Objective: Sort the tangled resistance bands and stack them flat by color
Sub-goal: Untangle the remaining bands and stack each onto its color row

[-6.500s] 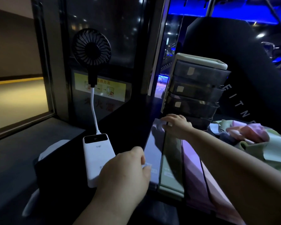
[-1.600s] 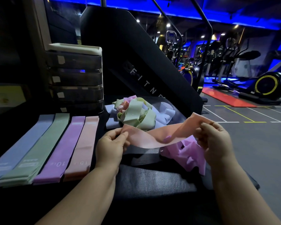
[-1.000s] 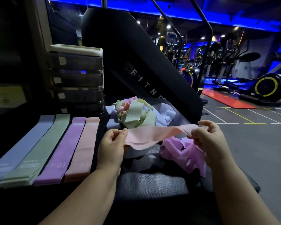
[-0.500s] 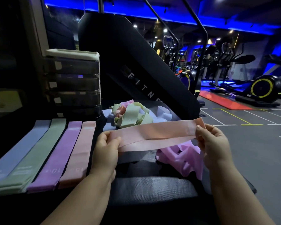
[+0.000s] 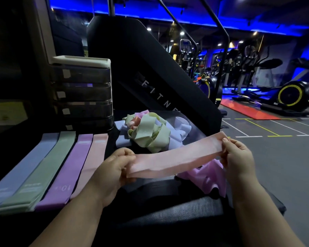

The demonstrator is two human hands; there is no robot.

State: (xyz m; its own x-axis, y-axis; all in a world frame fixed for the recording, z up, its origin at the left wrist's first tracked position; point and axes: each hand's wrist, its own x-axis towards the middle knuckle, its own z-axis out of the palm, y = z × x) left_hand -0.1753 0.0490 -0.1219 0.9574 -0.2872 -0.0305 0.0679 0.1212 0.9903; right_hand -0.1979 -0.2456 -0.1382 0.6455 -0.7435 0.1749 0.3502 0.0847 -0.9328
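I hold one pink band [image 5: 175,157] stretched flat in the air between my hands, above the dark worktop [image 5: 168,211]. The fingers of my left hand [image 5: 114,168] pinch its near end and those of my right hand [image 5: 239,154] pinch its far end, thumbs on top. The band slopes up toward 2 o'clock and I see no twist along it, though its lower edge sags a little near my left hand.

Its place, I judge, is the pink stack [image 5: 95,157], which lies at 9 o'clock from my left hand. That stack is the rightmost of four flat rows, with the purple stack [image 5: 70,172], green stack [image 5: 48,168] and blue stack [image 5: 25,166] beside it in turn toward 9 o'clock.

To do this step well I should hold an even, light tension so both layers of the loop lie together, then swing the band until it runs the same way as the stack. I would set one end down first, square it to the ends already there and smooth it along its length. I should let go only once the edges match, and not nudge the purple stack, which touches the pink one.

The tangled heap [image 5: 150,132] of green, pale blue and pink waits at 12 o'clock from the band. Loose purple bands [image 5: 207,177] lie crumpled at 5 o'clock under its right end, so much sorting is left.
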